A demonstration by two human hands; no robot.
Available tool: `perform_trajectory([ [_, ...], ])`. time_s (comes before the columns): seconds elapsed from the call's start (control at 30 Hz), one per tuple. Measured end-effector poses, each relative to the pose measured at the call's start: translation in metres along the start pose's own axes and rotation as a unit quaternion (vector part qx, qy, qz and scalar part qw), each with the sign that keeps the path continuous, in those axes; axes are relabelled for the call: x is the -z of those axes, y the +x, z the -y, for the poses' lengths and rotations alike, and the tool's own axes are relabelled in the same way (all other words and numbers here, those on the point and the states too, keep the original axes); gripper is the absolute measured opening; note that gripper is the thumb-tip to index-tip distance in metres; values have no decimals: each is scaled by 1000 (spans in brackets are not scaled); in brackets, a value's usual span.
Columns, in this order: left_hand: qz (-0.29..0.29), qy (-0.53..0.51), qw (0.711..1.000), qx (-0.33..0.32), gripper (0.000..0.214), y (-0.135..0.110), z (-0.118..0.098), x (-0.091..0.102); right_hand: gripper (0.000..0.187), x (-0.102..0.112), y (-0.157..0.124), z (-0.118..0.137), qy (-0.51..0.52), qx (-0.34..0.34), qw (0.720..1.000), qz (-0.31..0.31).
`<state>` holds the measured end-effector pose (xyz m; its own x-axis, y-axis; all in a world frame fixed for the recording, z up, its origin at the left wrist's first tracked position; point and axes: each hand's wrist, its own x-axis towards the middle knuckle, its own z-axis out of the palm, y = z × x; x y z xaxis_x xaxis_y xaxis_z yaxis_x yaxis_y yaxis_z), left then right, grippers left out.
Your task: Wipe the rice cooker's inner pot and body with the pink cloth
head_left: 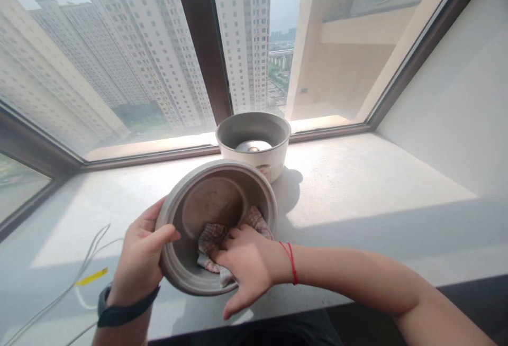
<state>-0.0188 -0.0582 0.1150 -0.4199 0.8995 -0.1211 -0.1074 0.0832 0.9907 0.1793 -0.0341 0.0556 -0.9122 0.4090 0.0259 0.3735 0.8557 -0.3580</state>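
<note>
A grey metal inner pot of a rice cooker (210, 198) is tilted so that its inside faces me. My left hand (145, 248) grips its left rim, thumb over the edge and fingers behind the outer wall. Inside the pot, my right hand (248, 261) presses a checked cloth (212, 240) against the lower wall. Its fingers rest over the cloth, partly hidden in the folds, while the thumb sticks out past the near rim. Behind the pot stands the white rice cooker body (254, 150), with its round heating plate (254, 146) showing inside.
Everything stands on a pale window sill (357, 187) below large windows with dark frames (206, 44). At the left lies a white cable (59, 296) with a yellow tag (92, 277). A white wall (448, 97) closes the right side.
</note>
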Motion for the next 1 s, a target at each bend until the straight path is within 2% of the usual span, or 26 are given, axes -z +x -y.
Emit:
perform_trajectory([
  [0.13, 55, 17, 998, 21, 70, 3, -1, -3, 81, 1, -24, -3, -83, 19, 996, 30],
  [0.23, 96, 21, 995, 28, 70, 6, -1, -7, 69, 6, -42, -11, -186, 8, 980, 71],
  [0.3, 128, 12, 991, 24, 67, 8, -1, -14, 49, 7, -53, -18, -271, 1, 959, 85],
  [0.37, 156, 9, 988, 11, 64, 10, 0, -23, 23, 3, -61, -25, -324, -5, 943, 73],
  [0.4, 167, 11, 986, -2, 62, 11, 0, -28, 17, 0, -64, -27, -329, -11, 942, 59],
  [0.43, 171, 15, 985, -23, 61, 12, 2, -33, 20, -3, -65, -28, -323, -20, 945, 43],
  [0.5, 145, 30, 984, -98, 61, 14, 7, -39, 22, -8, -67, -25, -299, -41, 953, 28],
  [0.57, 60, 80, 972, -213, 58, 13, 20, -39, 21, -11, -66, -16, -288, -68, 954, 46],
  [0.6, 5, 115, 957, -268, 56, 11, 29, -37, 20, -12, -65, -11, -283, -80, 954, 61],
  [0.67, -78, 181, 926, -323, 53, -1, 53, -31, 19, -12, -64, -1, -261, -103, 957, 79],
  [0.7, -92, 201, 922, -318, 56, -10, 67, -29, 22, -12, -62, 3, -245, -115, 960, 77],
  [0.77, -64, 221, 939, -256, 56, -30, 94, -25, 34, -16, -60, 11, -217, -137, 965, 58],
  [0.87, -41, 241, 952, -182, 40, -52, 118, -26, 45, -24, -58, 16, -195, -157, 968, 34],
  [0.93, -33, 255, 949, -183, 33, -56, 116, -26, 48, -29, -59, 15, -190, -164, 967, 39],
  [1.0, 1, 280, 938, -202, 32, -49, 101, -23, 46, -30, -64, 11, -198, -175, 963, 56],
])
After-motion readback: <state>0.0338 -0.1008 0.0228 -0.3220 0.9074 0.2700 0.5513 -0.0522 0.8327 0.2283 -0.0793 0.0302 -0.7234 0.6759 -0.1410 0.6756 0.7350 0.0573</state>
